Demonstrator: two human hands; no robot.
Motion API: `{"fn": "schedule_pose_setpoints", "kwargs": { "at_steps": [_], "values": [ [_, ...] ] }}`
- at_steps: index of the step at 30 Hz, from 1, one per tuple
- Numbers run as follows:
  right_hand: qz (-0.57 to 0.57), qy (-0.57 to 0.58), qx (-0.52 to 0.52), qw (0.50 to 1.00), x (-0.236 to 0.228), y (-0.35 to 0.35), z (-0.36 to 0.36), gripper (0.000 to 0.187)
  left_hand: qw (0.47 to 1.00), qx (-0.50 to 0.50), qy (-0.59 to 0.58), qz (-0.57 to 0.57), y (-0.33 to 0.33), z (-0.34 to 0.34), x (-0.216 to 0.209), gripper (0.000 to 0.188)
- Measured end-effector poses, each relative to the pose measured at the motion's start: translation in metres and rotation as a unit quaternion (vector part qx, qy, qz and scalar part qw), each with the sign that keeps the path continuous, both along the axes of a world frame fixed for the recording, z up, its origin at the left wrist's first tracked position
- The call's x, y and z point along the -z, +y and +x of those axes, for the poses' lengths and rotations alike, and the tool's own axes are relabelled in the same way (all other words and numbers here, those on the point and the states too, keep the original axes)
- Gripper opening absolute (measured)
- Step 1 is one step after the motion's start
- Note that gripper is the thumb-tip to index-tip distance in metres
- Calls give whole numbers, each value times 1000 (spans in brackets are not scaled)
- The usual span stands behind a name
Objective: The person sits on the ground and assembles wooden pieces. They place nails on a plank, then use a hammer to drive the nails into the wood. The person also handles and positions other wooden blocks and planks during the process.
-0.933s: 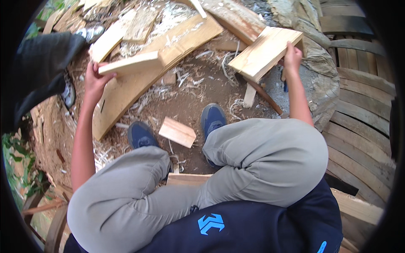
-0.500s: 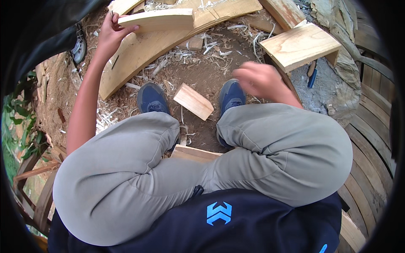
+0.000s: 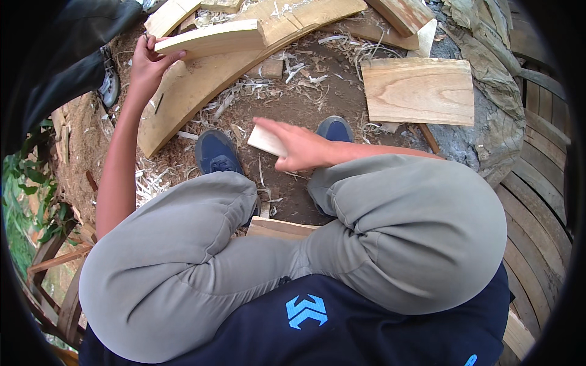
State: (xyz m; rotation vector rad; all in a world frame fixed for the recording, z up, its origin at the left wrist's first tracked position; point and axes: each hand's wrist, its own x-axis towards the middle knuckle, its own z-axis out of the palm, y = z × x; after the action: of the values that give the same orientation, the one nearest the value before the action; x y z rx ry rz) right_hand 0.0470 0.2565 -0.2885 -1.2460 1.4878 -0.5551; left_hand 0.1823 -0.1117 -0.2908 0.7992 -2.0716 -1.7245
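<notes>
My left hand point(image 3: 148, 66) grips one end of a pale wooden bar point(image 3: 210, 38), which rests across a long curved plank point(image 3: 201, 79) on the ground. My right hand point(image 3: 298, 146) reaches down between my two blue shoes point(image 3: 217, 152) and closes around a small light wood block point(image 3: 266, 140) lying on the dirt. A flat square board point(image 3: 418, 90) lies on the ground at the right, free of my hand. I sit with both knees bent in grey trousers.
Wood shavings and offcuts litter the dirt. More planks point(image 3: 400, 13) lie at the top. Another person's dark shoe point(image 3: 110, 85) and trouser leg stand at the upper left. A crumpled grey sheet point(image 3: 497, 104) and curved wooden slats point(image 3: 540, 201) border the right side. A wood piece point(image 3: 278, 228) sits under my legs.
My right hand let go of the square board, which now lies flat on the ground, and came down to the small block between my shoes. The left hand kept its hold on the bar.
</notes>
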Motion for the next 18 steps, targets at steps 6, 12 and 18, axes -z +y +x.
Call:
{"fn": "schedule_pose_setpoints", "kwargs": {
  "at_steps": [6, 12, 18],
  "values": [
    [81, -71, 93, 990, -19, -1, -34, 95, 1000, -17, -10, 13, 7, -1, -6, 49],
    [77, 21, 359, 930, -20, 17, -82, 98, 999, -20, 8, 35, 9, -1, -7, 48],
    [6, 128, 420, 898, -7, 9, -75, 97, 996, -28, -74, -38, -8, 5, 4, 49]
  ]
}}
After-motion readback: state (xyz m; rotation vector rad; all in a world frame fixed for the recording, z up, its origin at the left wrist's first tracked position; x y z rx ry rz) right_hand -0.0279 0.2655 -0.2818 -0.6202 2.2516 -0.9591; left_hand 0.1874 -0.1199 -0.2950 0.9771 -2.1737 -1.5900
